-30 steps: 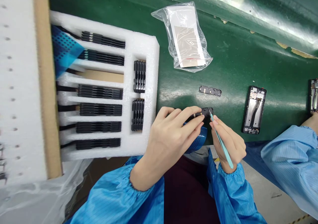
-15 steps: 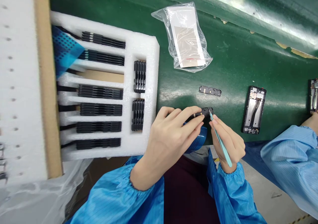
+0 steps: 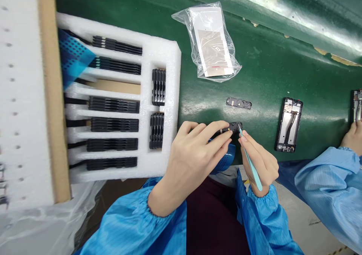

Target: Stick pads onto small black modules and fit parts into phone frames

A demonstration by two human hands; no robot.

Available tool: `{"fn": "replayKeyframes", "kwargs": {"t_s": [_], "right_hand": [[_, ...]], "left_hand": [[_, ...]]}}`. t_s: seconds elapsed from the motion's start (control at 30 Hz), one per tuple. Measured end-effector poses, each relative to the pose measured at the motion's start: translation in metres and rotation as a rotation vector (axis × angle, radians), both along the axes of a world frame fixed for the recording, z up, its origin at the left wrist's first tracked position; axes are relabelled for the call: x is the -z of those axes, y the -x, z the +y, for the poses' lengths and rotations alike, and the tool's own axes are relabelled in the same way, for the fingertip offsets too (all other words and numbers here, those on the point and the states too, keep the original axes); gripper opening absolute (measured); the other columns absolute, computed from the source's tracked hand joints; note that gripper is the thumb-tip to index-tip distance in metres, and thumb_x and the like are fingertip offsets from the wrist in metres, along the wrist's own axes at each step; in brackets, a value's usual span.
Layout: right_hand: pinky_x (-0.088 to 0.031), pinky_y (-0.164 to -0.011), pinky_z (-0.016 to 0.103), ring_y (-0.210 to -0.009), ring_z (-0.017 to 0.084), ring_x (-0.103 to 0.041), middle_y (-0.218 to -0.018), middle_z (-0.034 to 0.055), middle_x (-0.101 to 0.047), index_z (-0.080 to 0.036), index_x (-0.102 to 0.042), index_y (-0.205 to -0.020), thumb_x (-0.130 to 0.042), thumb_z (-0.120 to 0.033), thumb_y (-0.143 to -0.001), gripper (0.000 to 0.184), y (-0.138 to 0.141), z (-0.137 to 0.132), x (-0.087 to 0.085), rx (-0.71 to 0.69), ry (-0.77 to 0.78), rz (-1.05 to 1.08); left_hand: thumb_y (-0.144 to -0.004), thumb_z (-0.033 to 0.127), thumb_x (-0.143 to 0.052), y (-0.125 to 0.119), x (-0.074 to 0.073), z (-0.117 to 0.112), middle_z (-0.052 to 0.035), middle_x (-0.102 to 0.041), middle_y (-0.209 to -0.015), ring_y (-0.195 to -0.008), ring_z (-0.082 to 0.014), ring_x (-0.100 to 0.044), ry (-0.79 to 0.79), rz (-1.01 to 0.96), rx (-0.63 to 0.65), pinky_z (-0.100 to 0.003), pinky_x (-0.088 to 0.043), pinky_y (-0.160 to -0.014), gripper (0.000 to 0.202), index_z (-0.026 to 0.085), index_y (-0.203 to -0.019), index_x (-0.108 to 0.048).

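Observation:
My left hand (image 3: 195,155) pinches a small black electronic module (image 3: 232,127) with a thin flat cable, just above a curved blue perforated object (image 3: 226,159) that my fingers partly hide. My right hand (image 3: 258,162) grips slim teal tweezers (image 3: 250,160), whose tip touches the module's right end. The point of contact is small and partly hidden by my fingertips. An identical-looking black module (image 3: 239,103) lies on the green mat (image 3: 263,78) a little above my hands.
A white foam tray (image 3: 172,96) holds rows of black parts at left, beside a cardboard box edge (image 3: 53,93). A plastic bag (image 3: 207,42) lies above. Phone frames (image 3: 288,125) (image 3: 356,106) lie right, where a co-worker's hand (image 3: 350,138) and blue sleeve (image 3: 325,183) reach in.
The co-worker's hand has moved up into view at the right edge, and that sleeve has shifted left. My tweezers have tilted slightly; my left hand stays nearly still.

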State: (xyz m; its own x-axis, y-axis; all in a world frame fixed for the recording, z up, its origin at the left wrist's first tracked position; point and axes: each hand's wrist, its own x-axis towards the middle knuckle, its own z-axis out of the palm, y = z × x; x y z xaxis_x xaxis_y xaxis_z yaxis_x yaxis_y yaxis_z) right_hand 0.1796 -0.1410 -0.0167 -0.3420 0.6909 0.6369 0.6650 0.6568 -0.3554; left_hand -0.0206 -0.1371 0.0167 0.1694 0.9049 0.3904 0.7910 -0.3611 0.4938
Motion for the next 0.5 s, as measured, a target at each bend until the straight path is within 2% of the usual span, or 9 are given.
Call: {"fn": "replayKeyframes", "kwargs": {"t_s": [0.17,0.3,0.5], "right_hand": [[-0.075,-0.096,0.035,-0.116,0.030,-0.083,-0.136,0.0167,-0.079,-0.011,-0.069,-0.149,-0.080,0.004,-0.093,0.059,-0.0008,0.0014,-0.0001,-0.042,-0.002,0.010],[-0.075,-0.096,0.035,-0.116,0.030,-0.083,-0.138,0.0145,-0.079,-0.014,-0.066,-0.153,-0.082,0.001,-0.093,0.064,-0.0021,0.0010,0.0010,-0.031,0.011,-0.008],[-0.076,-0.092,0.036,-0.113,0.028,-0.084,-0.135,0.0116,-0.080,-0.019,-0.065,-0.155,-0.078,-0.002,-0.099,0.060,-0.0018,0.0008,0.0018,-0.001,-0.005,-0.035]], "left_hand": [[-0.104,0.010,-0.068,0.0003,0.0006,-0.0004,-0.0034,-0.084,-0.122,-0.086,-0.0204,-0.077,0.002,0.003,0.005,-0.043,-0.052,-0.074,0.017,0.023,-0.107,-0.078],[-0.104,0.010,-0.068,0.0003,0.0013,-0.0005,-0.0029,-0.084,-0.123,-0.088,-0.0203,-0.078,0.009,0.000,0.006,-0.042,-0.052,-0.075,0.018,0.024,-0.108,-0.077],[-0.107,0.011,-0.066,0.0003,0.0009,-0.0004,-0.0029,-0.084,-0.123,-0.088,-0.0196,-0.078,0.007,0.000,0.006,-0.042,-0.052,-0.076,0.016,0.024,-0.109,-0.076]]}}
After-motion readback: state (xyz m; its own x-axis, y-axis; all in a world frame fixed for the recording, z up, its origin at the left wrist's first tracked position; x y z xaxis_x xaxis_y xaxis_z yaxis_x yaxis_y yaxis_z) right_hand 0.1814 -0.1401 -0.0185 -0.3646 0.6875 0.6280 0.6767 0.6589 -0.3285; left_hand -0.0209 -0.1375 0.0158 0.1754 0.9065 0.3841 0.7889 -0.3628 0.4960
